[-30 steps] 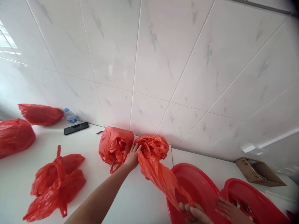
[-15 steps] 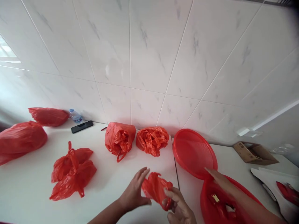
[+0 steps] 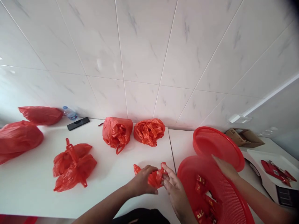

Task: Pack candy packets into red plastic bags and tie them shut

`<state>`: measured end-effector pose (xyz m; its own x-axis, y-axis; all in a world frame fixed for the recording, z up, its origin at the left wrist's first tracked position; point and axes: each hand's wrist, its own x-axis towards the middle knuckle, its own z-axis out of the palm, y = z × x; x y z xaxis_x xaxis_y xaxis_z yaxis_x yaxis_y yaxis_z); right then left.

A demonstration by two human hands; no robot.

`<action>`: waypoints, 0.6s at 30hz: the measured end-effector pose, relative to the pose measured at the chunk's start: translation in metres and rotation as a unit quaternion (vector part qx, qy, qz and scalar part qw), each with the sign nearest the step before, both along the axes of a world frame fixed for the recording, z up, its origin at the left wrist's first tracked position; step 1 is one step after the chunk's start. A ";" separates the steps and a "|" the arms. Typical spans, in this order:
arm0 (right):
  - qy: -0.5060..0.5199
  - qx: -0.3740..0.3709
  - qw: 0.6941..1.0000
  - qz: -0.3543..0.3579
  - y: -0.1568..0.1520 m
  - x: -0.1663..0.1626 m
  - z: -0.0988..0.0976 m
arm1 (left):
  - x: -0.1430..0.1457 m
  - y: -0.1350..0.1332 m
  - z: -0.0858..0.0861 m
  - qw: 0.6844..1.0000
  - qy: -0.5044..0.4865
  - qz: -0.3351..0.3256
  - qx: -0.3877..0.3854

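Shifted since half a second ago: the nearer red mesh basket [image 3: 237,191], slid leftward at lower right, and the second red basket [image 3: 216,143], pushed farther right behind it. At bottom centre, grasping a crumpled thin red plastic bag [image 3: 155,179] from both sides: left hand [image 3: 142,181] with fingers curled around it, right hand [image 3: 174,186] with fingertips pinching the upper right edge, probably to keep such limp film under control. Cannot tell how tightly. Just right of this, inside the nearer basket, red-and-gold wrapped packets [image 3: 200,184], seemingly kept loose for easy picking. Over the same basket, from the right edge, a co-worker's hand [image 3: 225,168]; contact with the rim unclear.

At left of centre, a cluster of red carrier bags [image 3: 74,166] with handles uppermost, presumably for lifting. At right, a white weighing scale [image 3: 263,174] with more red packets in its tray, likely beside the baskets for short reaches. Farther, near the wall at centre, two nests of bunched bags [image 3: 149,131], openings facing forward, perhaps for easy pulling. Upper left of the tabletop: bulging red bags [image 3: 21,137], then a black phone [image 3: 78,123] and water bottle [image 3: 70,113], apparently parked out of the way. Right, by the wall, an open cardboard box [image 3: 251,140].
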<state>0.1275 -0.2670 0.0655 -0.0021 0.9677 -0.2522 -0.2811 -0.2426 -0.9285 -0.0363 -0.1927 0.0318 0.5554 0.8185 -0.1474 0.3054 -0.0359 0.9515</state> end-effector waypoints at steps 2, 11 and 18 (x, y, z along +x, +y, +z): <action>0.023 0.026 0.999 0.025 0.009 -0.005 0.011 | 0.011 -0.004 0.001 0.999 -0.041 0.019 -0.027; -0.289 0.043 0.946 -0.138 0.033 0.006 -0.004 | 0.006 0.033 0.017 0.955 -0.155 0.217 -0.132; -0.366 -0.036 0.930 -0.016 0.034 0.012 -0.053 | -0.016 0.039 0.019 0.893 -0.276 0.264 -0.238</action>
<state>0.1393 -0.2333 0.0126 0.2249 0.9445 -0.2395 0.4109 -0.3148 -0.8556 -0.0520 -0.1538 0.0506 0.2061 0.9052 -0.3716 -0.3595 0.4233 0.8316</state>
